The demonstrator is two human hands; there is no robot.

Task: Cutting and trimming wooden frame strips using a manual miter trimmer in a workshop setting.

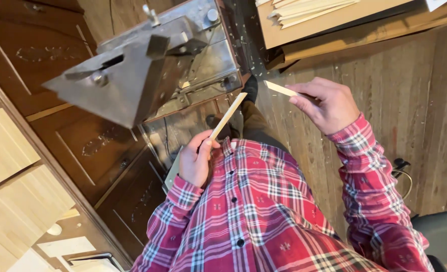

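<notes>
My left hand grips a thin pale wooden strip that slants up toward the grey metal cutting machine. A shorter pale wooden strip is pinched in the fingers of my right hand, out over the wooden floor. Both arms wear red plaid sleeves. The machine sits on a dark wooden cabinet, just beyond my left hand.
A dark carved wooden cabinet runs along the left. Light wooden boards lie at the lower left. A box holding several pale strips stands at the top. Wood chips litter the plank floor.
</notes>
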